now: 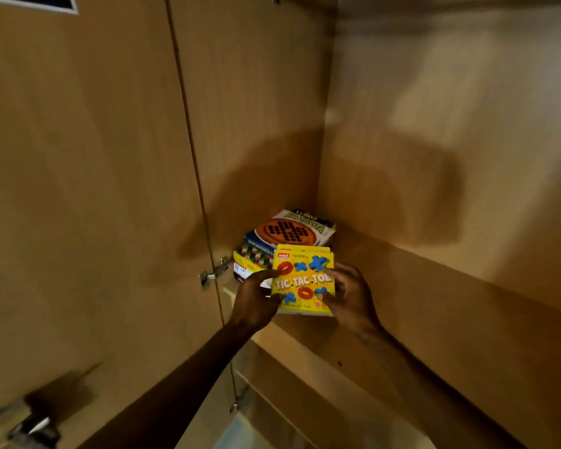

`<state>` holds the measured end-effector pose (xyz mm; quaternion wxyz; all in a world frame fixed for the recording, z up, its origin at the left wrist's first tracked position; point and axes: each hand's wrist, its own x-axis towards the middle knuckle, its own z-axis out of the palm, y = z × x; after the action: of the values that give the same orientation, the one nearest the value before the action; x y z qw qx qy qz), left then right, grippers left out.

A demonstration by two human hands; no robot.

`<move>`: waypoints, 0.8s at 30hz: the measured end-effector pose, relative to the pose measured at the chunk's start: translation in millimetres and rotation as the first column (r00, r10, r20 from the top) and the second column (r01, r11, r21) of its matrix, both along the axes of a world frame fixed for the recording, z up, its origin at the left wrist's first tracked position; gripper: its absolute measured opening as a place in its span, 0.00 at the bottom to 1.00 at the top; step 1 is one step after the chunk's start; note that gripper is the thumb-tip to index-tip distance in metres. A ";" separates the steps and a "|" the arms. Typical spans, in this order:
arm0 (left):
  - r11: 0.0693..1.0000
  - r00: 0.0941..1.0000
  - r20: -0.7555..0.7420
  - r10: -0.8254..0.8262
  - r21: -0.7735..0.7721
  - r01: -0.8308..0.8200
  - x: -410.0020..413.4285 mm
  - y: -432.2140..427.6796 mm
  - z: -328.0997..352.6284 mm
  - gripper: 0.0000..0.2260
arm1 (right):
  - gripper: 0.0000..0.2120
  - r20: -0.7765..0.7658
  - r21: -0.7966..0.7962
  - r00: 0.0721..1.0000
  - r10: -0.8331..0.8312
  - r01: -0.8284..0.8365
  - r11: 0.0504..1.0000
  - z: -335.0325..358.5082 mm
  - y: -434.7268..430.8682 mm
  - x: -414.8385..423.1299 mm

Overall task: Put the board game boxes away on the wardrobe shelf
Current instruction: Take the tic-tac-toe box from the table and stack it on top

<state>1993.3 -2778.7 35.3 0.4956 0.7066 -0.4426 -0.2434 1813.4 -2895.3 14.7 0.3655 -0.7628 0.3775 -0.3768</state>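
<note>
- left hand (256, 301) and right hand (350, 294) both grasping yellow tic-tac-toe box (302, 280)
- box near stack of game boxes (282, 239) in shelf (402, 319) corner

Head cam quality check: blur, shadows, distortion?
Head view: dim light; broad shadow on the back of the wooden wardrobe; metal fitting at bottom left blurred; door edge bows from the wide lens; yellow Tic Tac Toe box, gripped by left hand and right hand, reads sharp.
</note>
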 end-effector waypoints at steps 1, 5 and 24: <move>1.000 1.000 0.005 -0.007 -0.008 0.007 5.2 -13.3 5.2 0.21 | 0.24 0.005 -0.008 1.000 -0.002 0.002 1.000 5.6 -11.7 6.4; 0.994 0.976 0.193 -0.103 0.043 0.096 34.8 -62.6 15.8 0.23 | 0.21 -0.034 -0.042 0.999 -0.039 0.037 0.998 14.9 -55.2 35.0; 0.985 0.752 0.659 -0.037 0.150 -0.083 111.3 -120.5 0.3 0.33 | 0.26 -0.339 -0.112 0.906 0.253 -0.306 0.945 19.4 -111.4 116.6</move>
<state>2104.6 -2899.2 35.6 0.2487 0.7921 -0.5574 -0.0096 1930.0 -3006.8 34.0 0.2861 -0.8874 0.2861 -0.2209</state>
